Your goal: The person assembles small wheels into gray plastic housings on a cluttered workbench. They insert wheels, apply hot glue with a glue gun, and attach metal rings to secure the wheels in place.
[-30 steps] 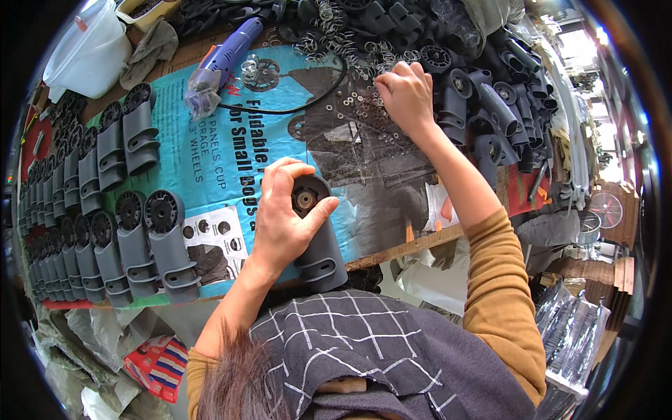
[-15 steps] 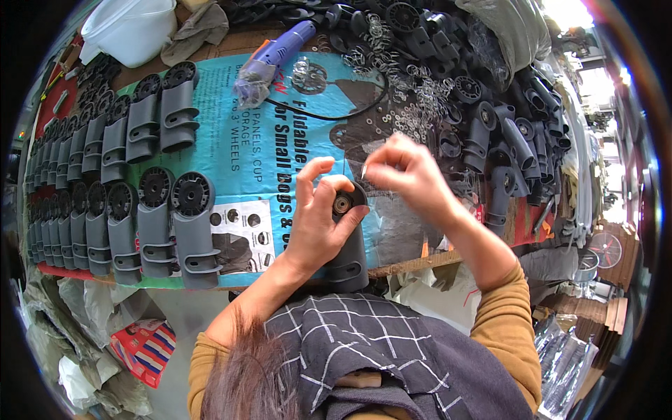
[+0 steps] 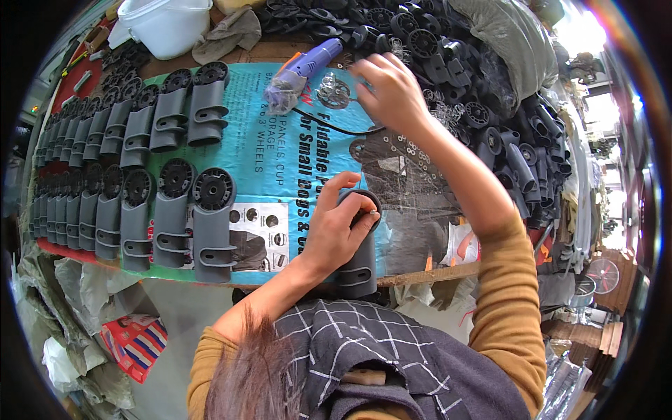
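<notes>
A grey plastic joint part [image 3: 358, 269] with a round black head lies at the table's near edge, in front of my body. My left hand [image 3: 334, 232] grips its round head, thumb and a bent finger pressed together over the middle. A small shiny bit shows at those fingertips; its kind is too small to tell. My right hand [image 3: 389, 92] is stretched to the far side, fingers loosely bent and apart, beside the heap of metal springs [image 3: 442, 110]. Nothing shows in it, though its fingertips are partly hidden.
Two rows of grey joint parts [image 3: 213, 231] stand on the left. A blue-purple power screwdriver [image 3: 308, 64] with a black cord lies on the blue printed sheet [image 3: 262, 112]. Small washers [image 3: 413, 155] are scattered at centre right. Black parts [image 3: 521, 164] pile up behind; a white bucket [image 3: 168, 28] stands far left.
My right hand has moved away from the joint part, forward to the springs. My left thumb and finger have closed over the head's middle, which was showing before. The view has shifted slightly.
</notes>
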